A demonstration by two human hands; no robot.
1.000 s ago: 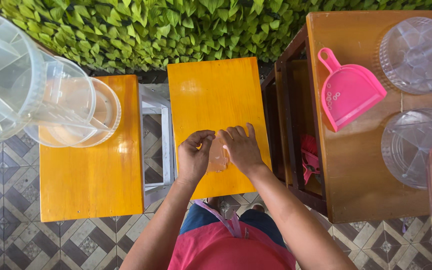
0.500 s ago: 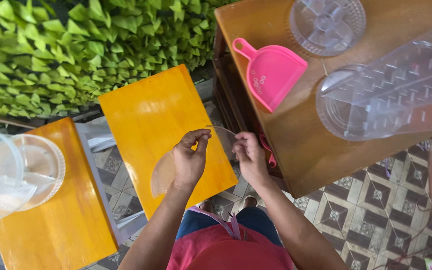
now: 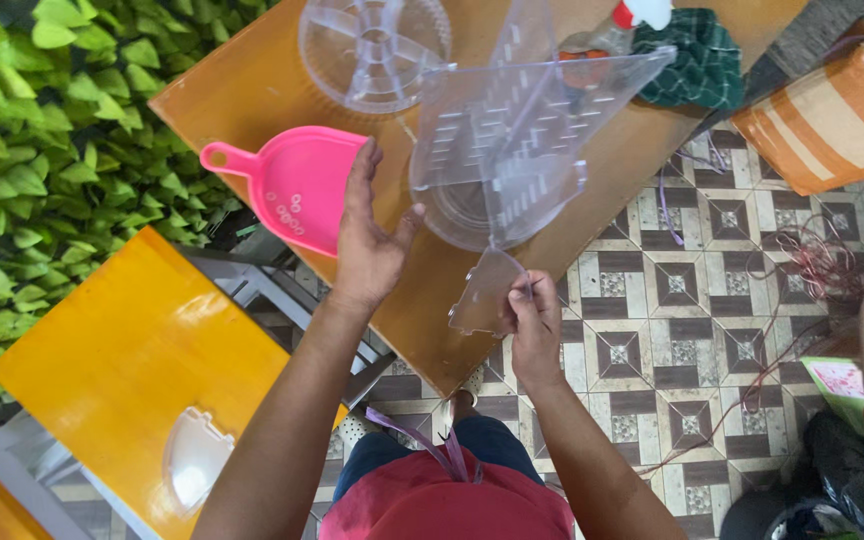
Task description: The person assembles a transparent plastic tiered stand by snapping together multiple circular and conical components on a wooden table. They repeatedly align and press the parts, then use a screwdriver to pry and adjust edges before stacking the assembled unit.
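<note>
My right hand pinches a small clear plastic panel above the near edge of the brown wooden table. My left hand is open with fingers spread, hovering over the table between the pink dustpan and a clear plastic cross-shaped divider that stands on a round clear base. A second clear plastic panel lies on the yellow stool at lower left.
A round clear sectioned tray sits at the table's far side. A spray bottle, a green checked cloth and a striped bag lie to the right. A green leaf wall is left. Cords trail on the tiled floor.
The view has swung right from the yellow stool to the brown table. One clear panel was left on the stool; my right hand carried the other over, and my left hand opened.
</note>
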